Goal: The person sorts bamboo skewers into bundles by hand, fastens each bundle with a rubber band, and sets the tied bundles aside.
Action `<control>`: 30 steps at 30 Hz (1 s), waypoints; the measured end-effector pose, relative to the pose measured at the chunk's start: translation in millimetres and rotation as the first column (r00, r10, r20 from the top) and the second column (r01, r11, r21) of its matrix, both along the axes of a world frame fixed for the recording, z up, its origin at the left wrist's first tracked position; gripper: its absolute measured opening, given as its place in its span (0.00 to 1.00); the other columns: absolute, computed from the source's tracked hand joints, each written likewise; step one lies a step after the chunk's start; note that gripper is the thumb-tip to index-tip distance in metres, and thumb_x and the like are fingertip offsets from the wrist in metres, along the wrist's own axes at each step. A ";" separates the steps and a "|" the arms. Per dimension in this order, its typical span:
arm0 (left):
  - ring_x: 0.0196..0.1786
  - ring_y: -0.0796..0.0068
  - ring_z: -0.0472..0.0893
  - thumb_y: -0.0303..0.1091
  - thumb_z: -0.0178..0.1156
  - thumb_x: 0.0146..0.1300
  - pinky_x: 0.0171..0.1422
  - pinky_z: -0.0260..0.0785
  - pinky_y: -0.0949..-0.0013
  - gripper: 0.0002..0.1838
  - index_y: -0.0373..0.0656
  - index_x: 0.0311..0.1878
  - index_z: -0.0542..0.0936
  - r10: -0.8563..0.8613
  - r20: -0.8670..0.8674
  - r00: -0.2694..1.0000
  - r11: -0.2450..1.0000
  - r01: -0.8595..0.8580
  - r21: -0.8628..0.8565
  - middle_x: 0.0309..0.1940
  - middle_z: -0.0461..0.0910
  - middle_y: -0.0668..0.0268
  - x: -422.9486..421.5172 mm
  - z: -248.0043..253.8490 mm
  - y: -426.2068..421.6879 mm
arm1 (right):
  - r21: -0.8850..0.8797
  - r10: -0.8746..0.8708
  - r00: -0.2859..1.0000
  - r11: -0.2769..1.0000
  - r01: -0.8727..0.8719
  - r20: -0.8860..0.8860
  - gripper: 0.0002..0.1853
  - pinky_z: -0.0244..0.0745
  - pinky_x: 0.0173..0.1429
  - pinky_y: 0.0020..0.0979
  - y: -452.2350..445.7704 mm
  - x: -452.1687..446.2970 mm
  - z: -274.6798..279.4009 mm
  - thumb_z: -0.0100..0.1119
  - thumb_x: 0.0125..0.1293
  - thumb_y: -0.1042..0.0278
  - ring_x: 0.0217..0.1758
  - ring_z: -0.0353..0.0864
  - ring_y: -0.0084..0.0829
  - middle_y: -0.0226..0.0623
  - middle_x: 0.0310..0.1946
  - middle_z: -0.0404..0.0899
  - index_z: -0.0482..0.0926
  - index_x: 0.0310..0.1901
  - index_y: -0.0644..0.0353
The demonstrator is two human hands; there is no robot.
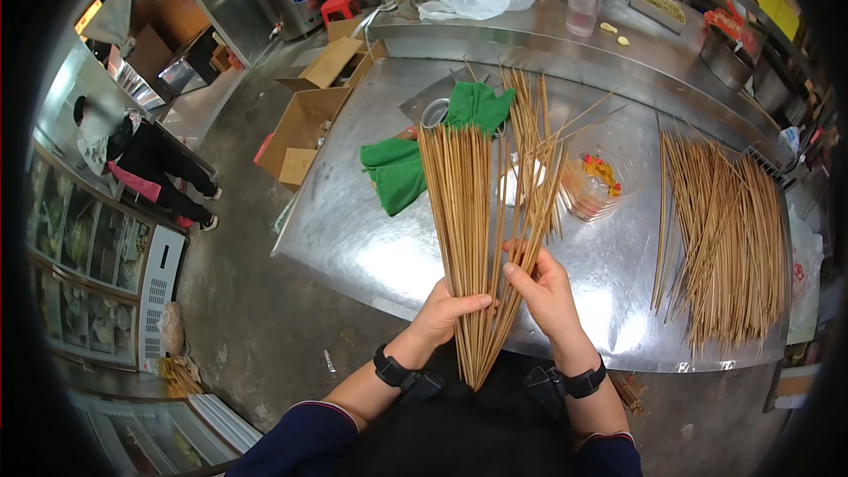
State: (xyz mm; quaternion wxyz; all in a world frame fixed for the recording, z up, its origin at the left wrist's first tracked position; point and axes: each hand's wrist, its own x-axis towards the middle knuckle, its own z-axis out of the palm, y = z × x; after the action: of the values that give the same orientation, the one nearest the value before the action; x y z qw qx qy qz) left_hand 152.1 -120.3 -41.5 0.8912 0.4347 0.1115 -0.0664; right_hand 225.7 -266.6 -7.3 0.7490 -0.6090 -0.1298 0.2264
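Observation:
A thick bundle of bamboo skewers (pixel 459 212) fans upward in front of me, its lower ends drawn together near my body. Around the lower part of that bundle, my left hand (pixel 446 311) is closed with the thumb across the front. My right hand (pixel 543 290) pinches a smaller, splayed bunch of skewers (pixel 532 243) on the right side. More loose skewers (pixel 527 106) lie on the steel table behind it. A green cloth (pixel 393 172) lies behind the left of the bundle, near a metal ring-shaped item (pixel 435 113).
A large pile of skewers (pixel 724 238) covers the right of the steel table (pixel 353 238). A clear container with red and yellow contents (pixel 594 185) stands mid-table. Open cardboard boxes (pixel 305 128) stand at the left edge. Another person (pixel 141 155) bends over by the glass-fronted fridges (pixel 88 221).

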 end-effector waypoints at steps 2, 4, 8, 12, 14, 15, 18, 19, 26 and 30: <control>0.38 0.76 0.78 0.25 0.61 0.54 0.44 0.72 0.72 0.19 0.37 0.50 0.70 -0.009 0.001 1.000 1.000 0.009 0.003 0.35 0.77 0.65 0.3 1.1 0.5 | 0.018 -0.030 0.999 0.999 0.030 -0.014 0.13 0.67 0.48 0.22 2.8 -0.2 5.8 0.56 0.61 0.74 0.42 0.71 0.17 0.28 0.39 0.74 0.72 0.48 0.64; 0.39 0.75 0.78 0.25 0.61 0.53 0.44 0.72 0.72 0.20 0.37 0.51 0.70 0.011 0.007 1.000 1.000 -0.011 0.001 0.37 0.77 0.65 0.5 0.4 -0.6 | 0.032 -0.060 0.998 0.998 0.061 -0.032 0.12 0.67 0.43 0.20 3.3 -0.6 6.0 0.56 0.60 0.75 0.38 0.71 0.15 0.26 0.34 0.73 0.72 0.46 0.64; 0.42 0.75 0.77 0.24 0.60 0.53 0.46 0.71 0.71 0.22 0.36 0.52 0.70 0.028 0.000 1.000 0.999 -0.028 0.021 0.41 0.76 0.65 1.6 0.3 -2.3 | 0.044 -0.048 0.998 0.998 0.050 -0.043 0.09 0.67 0.41 0.19 3.3 1.3 2.0 0.58 0.58 0.77 0.35 0.71 0.14 0.24 0.31 0.73 0.73 0.41 0.63; 0.42 0.75 0.77 0.23 0.60 0.52 0.48 0.71 0.70 0.22 0.36 0.53 0.69 0.007 -0.005 1.000 0.998 -0.007 0.056 0.41 0.76 0.65 0.8 -1.5 -1.8 | 0.019 -0.062 0.998 0.998 0.062 -0.004 0.07 0.68 0.36 0.18 3.5 2.8 0.5 0.58 0.57 0.78 0.30 0.71 0.14 0.24 0.27 0.72 0.72 0.37 0.63; 0.40 0.75 0.77 0.24 0.62 0.53 0.47 0.71 0.71 0.21 0.36 0.51 0.70 0.035 -0.008 0.999 0.999 -0.035 0.018 0.38 0.77 0.65 2.5 6.2 -6.0 | 0.028 -0.050 0.998 0.998 0.051 -0.036 0.07 0.68 0.33 0.18 2.8 2.3 6.1 0.59 0.57 0.78 0.28 0.71 0.15 0.25 0.27 0.72 0.72 0.37 0.63; 0.40 0.75 0.77 0.24 0.62 0.53 0.47 0.71 0.71 0.21 0.36 0.51 0.70 0.035 -0.009 0.999 0.999 -0.035 0.019 0.38 0.77 0.65 3.3 5.1 -5.7 | 0.035 -0.035 0.997 0.999 0.038 -0.067 0.07 0.69 0.30 0.19 2.8 2.1 8.1 0.59 0.57 0.78 0.27 0.71 0.15 0.26 0.26 0.72 0.72 0.36 0.63; 0.41 0.74 0.78 0.24 0.62 0.53 0.47 0.72 0.70 0.21 0.36 0.51 0.71 -0.044 0.046 0.998 0.999 0.043 0.008 0.39 0.77 0.64 1.3 0.9 -5.9 | 0.085 -0.031 0.994 0.996 0.040 -0.107 0.07 0.69 0.26 0.18 3.1 0.1 6.5 0.59 0.56 0.78 0.25 0.72 0.17 0.27 0.26 0.72 0.72 0.36 0.63; 0.41 0.74 0.78 0.24 0.61 0.53 0.47 0.72 0.70 0.20 0.36 0.51 0.71 -0.039 0.040 0.998 0.999 0.038 0.012 0.39 0.77 0.64 1.0 1.6 -6.0 | 0.085 -0.032 0.994 0.996 0.041 -0.108 0.07 0.69 0.26 0.18 2.5 -0.4 6.4 0.59 0.56 0.78 0.25 0.72 0.17 0.27 0.26 0.72 0.72 0.36 0.63; 0.40 0.73 0.78 0.25 0.61 0.53 0.46 0.71 0.70 0.21 0.36 0.51 0.72 0.027 0.050 0.998 0.997 -0.030 0.071 0.39 0.77 0.63 -0.2 7.7 -7.1 | -0.001 -0.040 0.998 0.999 0.040 -0.047 0.08 0.72 0.33 0.21 -0.6 -0.9 4.9 0.59 0.57 0.77 0.28 0.74 0.18 0.28 0.27 0.73 0.71 0.37 0.63; 0.41 0.74 0.77 0.26 0.61 0.53 0.47 0.70 0.70 0.20 0.36 0.51 0.73 -0.003 0.033 0.999 0.998 0.001 0.062 0.41 0.77 0.63 -2.6 4.3 -1.5 | 0.126 -0.074 0.977 0.987 0.100 -0.202 0.11 0.67 0.28 0.17 1.1 -8.3 -4.9 0.59 0.57 0.77 0.25 0.73 0.16 0.26 0.26 0.72 0.70 0.41 0.62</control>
State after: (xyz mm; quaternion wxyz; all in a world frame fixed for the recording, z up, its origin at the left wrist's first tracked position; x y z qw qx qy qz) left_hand 149.6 -121.8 -37.1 0.8789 0.4633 0.0982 -0.0568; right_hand 217.4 -265.5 -12.3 0.8069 -0.5367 -0.0434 0.2430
